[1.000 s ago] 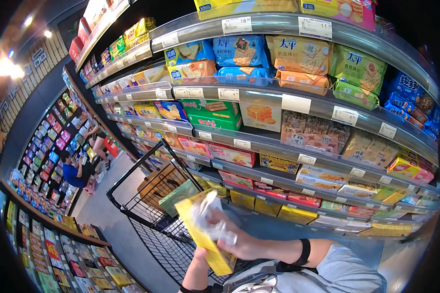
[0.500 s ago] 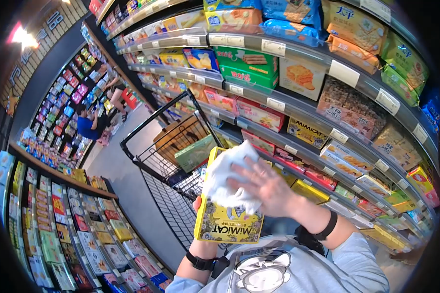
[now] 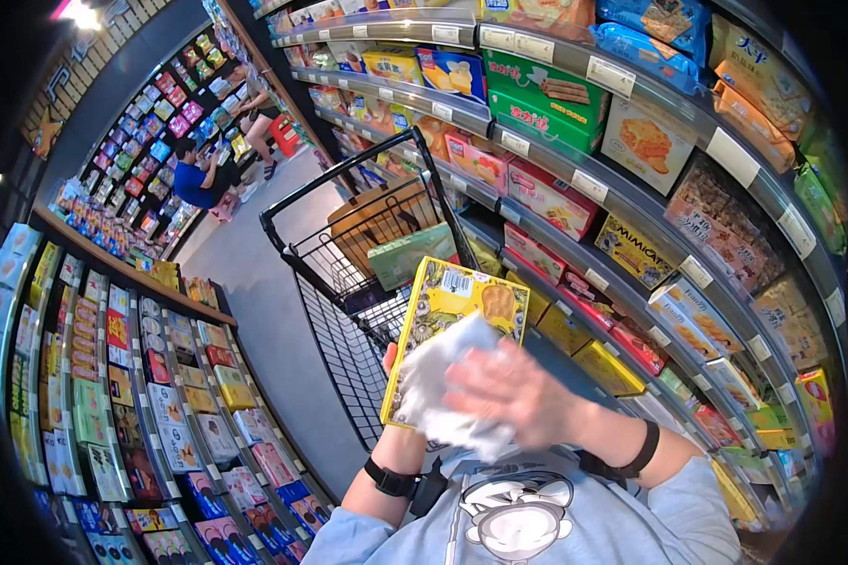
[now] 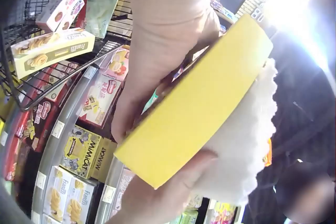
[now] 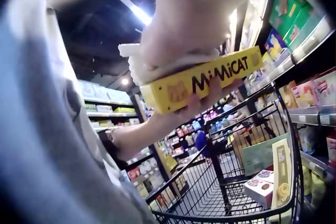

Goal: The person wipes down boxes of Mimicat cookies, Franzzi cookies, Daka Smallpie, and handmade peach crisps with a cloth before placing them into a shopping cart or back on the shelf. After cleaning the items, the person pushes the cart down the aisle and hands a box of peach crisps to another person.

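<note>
A yellow MIMICAT box [image 3: 462,292] is held from its left side and underneath by my left hand [image 3: 392,358]. In the right wrist view, the left hand's fingers [image 5: 194,102] wrap up over the box's lettered edge. On the box's upper face lies a crumpled white cloth [image 3: 433,381], its scalloped edge [image 4: 257,129] showing in the left wrist view. My right hand [image 3: 509,391], blurred, presses on the cloth with extended fingers. The upper part of the box, with a barcode and a cookie picture, is uncovered; the cloth and right hand hide the lower part.
A black wire cart [image 3: 325,330] stands in the aisle beyond my hands, holding a green box [image 3: 410,256] and a brown bag [image 3: 377,221]. A curved shelf [image 3: 584,179] of packaged biscuits runs along the right. Low racks [image 3: 132,377] line the left; a seated person [image 3: 198,179] is farther off.
The box has turned from a tilted, edge-on pose to face up, its barcode end now showing. The right hand and cloth have slid down over it. The view has tipped lower.
</note>
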A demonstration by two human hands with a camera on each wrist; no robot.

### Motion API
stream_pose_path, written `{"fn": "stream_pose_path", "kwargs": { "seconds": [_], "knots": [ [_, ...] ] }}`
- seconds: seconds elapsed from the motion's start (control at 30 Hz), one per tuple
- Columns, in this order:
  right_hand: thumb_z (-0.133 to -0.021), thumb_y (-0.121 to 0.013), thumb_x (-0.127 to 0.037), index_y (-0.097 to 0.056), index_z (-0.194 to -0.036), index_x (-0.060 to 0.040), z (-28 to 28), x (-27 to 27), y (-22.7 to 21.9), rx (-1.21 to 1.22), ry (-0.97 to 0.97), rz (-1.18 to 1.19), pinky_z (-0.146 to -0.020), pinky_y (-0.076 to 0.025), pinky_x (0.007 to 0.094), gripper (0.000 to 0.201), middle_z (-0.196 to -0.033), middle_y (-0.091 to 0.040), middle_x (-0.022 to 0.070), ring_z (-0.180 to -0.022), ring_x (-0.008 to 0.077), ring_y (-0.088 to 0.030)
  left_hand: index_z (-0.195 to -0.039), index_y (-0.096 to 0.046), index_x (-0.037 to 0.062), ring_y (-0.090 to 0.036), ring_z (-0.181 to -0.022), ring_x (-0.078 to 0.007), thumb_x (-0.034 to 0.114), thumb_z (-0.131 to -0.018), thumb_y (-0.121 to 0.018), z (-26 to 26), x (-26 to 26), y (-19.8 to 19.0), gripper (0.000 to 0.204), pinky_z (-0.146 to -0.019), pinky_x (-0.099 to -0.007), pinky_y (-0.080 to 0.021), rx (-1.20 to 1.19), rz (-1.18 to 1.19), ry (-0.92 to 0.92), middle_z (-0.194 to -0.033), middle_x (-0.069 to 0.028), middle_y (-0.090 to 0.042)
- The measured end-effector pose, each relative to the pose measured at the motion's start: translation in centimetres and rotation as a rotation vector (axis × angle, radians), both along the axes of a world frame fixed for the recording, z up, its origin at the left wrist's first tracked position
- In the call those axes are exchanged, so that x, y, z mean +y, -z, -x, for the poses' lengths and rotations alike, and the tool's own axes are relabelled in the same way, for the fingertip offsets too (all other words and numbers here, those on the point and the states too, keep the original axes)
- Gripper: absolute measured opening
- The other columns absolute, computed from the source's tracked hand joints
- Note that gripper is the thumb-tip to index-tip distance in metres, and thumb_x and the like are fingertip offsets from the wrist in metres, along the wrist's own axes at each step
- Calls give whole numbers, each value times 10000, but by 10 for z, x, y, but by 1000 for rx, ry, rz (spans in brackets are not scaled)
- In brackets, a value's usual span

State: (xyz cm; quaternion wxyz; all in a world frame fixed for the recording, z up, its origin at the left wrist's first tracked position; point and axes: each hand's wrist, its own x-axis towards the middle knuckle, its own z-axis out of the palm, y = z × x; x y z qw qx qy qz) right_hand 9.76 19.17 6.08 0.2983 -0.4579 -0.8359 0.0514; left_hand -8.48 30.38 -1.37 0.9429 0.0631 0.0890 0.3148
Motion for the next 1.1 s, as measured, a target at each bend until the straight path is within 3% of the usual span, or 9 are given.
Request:
{"fn": "stream_pose_path", "kwargs": {
  "seconds": [0.07, 0.17, 0.2, 0.23, 0.37, 0.47, 0.73, 0.97, 1.1],
  "knots": [
    [-760, -624, -191, -499, -1335, -186, 13, 2, 9, -58, -88, 5, -1127, -171, 509, 588, -1443, -405, 63, -1339, 245, -361, -1416, -357, 98, -456, -1236, -365, 634, -796, -527, 5, -2, -5, 837, -1050, -492, -360, 32, 66, 4, -1393, -174, -433],
    [-766, -618, -183, -487, -1338, -187, 5, 15, 13, 10, 76, 100, -1122, -170, 530, 586, -1443, -407, 52, -1352, 247, -348, -1420, -349, 92, -460, -1231, -365, 642, -788, -533, 17, 7, 7, 857, -1029, -500, -383, 28, -90, -43, -1395, -172, -431],
    [-776, -614, -176, -492, -1324, -152, -2, 21, 16, 3, 149, 110, -1120, -183, 522, 563, -1444, -401, 72, -1348, 268, -348, -1419, -351, 86, -480, -1211, -361, 632, -782, -553, 27, 8, 6, 863, -997, -509, -412, -152, -125, 61, -1396, -170, -432],
    [-785, -610, -169, -497, -1311, -118, -9, 26, 24, -3, 219, 117, -1119, -196, 515, 540, -1445, -395, 92, -1345, 289, -349, -1403, -380, 80, -507, -1182, -351, 607, -779, -581, 33, 8, 8, 841, -969, -509, -436, 120, -121, -133, -1381, -168, -450],
    [-912, -530, -191, -515, -1225, 18, -14, 40, 65, 797, 262, 361, -973, -397, 346, 377, -1255, -556, 159, -1154, 270, -537, -1373, -423, 74, -520, -1170, -341, 574, -809, -586, 75, 18, 44, 772, -959, -500, -446, -111, -97, -119, -1355, -170, -481],
    [-955, -501, -255, -542, -1189, 15, -5, 50, 108, 988, 400, 737, -887, -429, 314, 360, -1083, -630, 127, -1021, 194, -579, -1370, -427, 86, -499, -1190, -347, 611, -879, -436, 81, -5, -16, 719, -980, -497, -423, 89, -130, -287, -1370, -170, -463],
    [-932, -550, -306, -572, -1125, 0, 19, 68, 209, 681, 232, 872, -814, -466, 320, 362, -986, -646, 115, -906, 174, -604, -1380, -418, 85, -499, -1192, -354, 595, -869, -474, 110, 0, -22, 725, -982, -503, -422, -89, -4, -273, -1379, -174, -454],
    [-895, -599, -248, -563, -1178, 23, 15, 78, 163, 560, 396, 862, -804, -487, 316, 393, -976, -659, 118, -908, 185, -630, -1389, -409, 83, -500, -1194, -360, 582, -860, -507, 116, 14, -21, 734, -983, -508, -420, -259, 117, -150, -1387, -178, -447],
    [-976, -445, -395, -530, -1242, -16, 12, 89, 95, 1171, 313, 850, -844, -465, 297, 470, -1049, -628, 83, -941, 131, -593, -1395, -404, 88, -493, -1203, -363, 602, -850, -497, 110, 26, -25, 755, -986, -502, -418, -303, 128, -38, -1388, -182, -445]
  ]
}}
